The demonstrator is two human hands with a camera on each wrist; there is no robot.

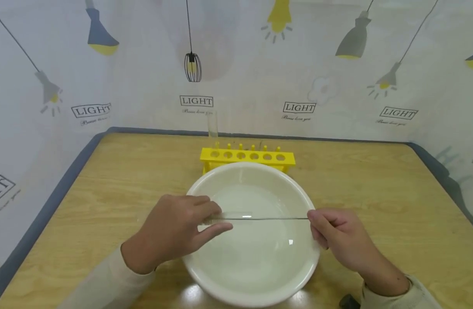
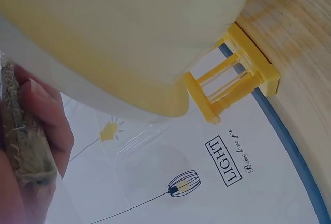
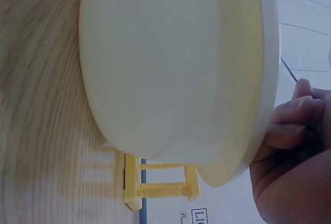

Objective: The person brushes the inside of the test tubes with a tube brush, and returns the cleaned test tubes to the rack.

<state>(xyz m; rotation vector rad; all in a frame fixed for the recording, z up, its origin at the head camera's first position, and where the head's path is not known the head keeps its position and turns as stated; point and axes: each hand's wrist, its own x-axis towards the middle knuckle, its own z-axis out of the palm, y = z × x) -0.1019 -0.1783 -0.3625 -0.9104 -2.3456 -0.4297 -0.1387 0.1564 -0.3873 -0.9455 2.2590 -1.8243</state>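
Observation:
My left hand [image 1: 178, 223] holds a clear test tube [image 1: 242, 214] level over the white basin [image 1: 251, 296]. Inside the tube sits the bristle head of a test tube brush [image 2: 28, 146], seen close up in the left wrist view. Its thin twisted-wire handle [image 1: 280, 219] runs out of the tube's mouth to the right. At the basin's right rim, my right hand [image 1: 340, 234] pinches the wire, fingers curled. In the right wrist view a short piece of wire shows beyond the fingertips [image 3: 302, 87].
Behind the basin stands a yellow test tube rack [image 1: 248, 155], partly hidden by the rim. One clear test tube [image 1: 212, 125] rises from its left end. A small dark object [image 1: 349, 301] lies by the right sleeve. Printed cloth [image 1: 251, 86] walls the wooden table [image 1: 375, 180].

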